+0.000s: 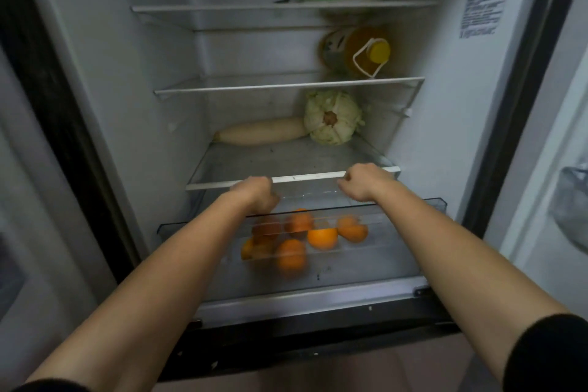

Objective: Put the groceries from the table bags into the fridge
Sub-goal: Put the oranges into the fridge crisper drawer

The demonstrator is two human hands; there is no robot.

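Both hands, left hand [254, 192] and right hand [359, 181], curl their grip on the clear crisper drawer [397, 232] just under the lowest shelf's front edge. Oranges [321, 237] lie loose inside; a jerky push could roll them or jam the drawer crooked.

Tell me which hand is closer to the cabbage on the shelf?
The right hand. It rests at the shelf's front edge, below the cabbage and slightly to its right. The left hand is at the same edge but further to the left, so it is farther away.
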